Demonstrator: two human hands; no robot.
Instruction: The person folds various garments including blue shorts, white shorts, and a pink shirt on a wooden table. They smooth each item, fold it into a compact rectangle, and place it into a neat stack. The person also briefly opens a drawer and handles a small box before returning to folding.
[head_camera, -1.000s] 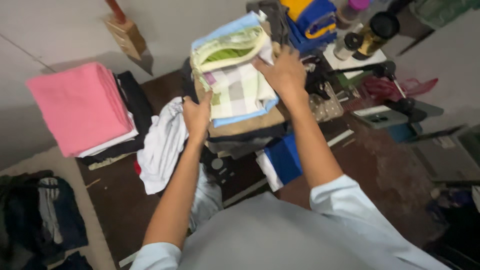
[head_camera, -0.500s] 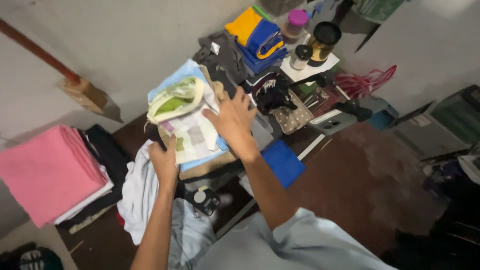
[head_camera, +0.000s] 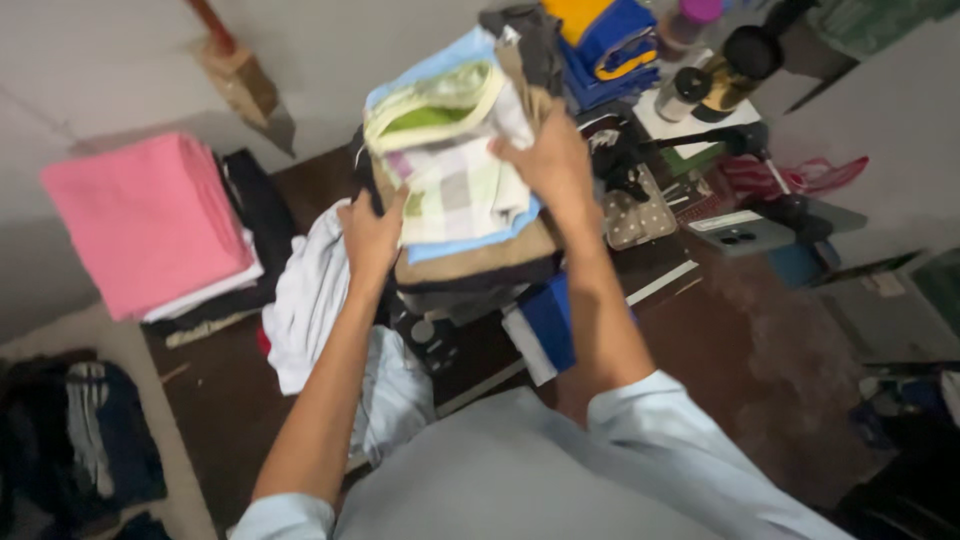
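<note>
While both hands grip it, the stack of folded cloths (head_camera: 462, 190) sits up off the brown floor (head_camera: 740, 330), above the blue cloth (head_camera: 550, 318). On top lies a checked cloth (head_camera: 460, 190) with a green and cream one (head_camera: 432, 110) above it. The left hand (head_camera: 368, 235) holds the near left corner, thumb on top, fingers curled under. The right hand (head_camera: 548, 158) presses on the right side with fingers spread a little. It looks like the stack is being lifted or carried, so both hands must squeeze evenly to keep it flat and together. A pink pile (head_camera: 150, 215) lies well apart on the left. The bottom cloths are hidden, and the picture is blurry. Small things near the jars (head_camera: 715, 75) are hard to tell.
</note>
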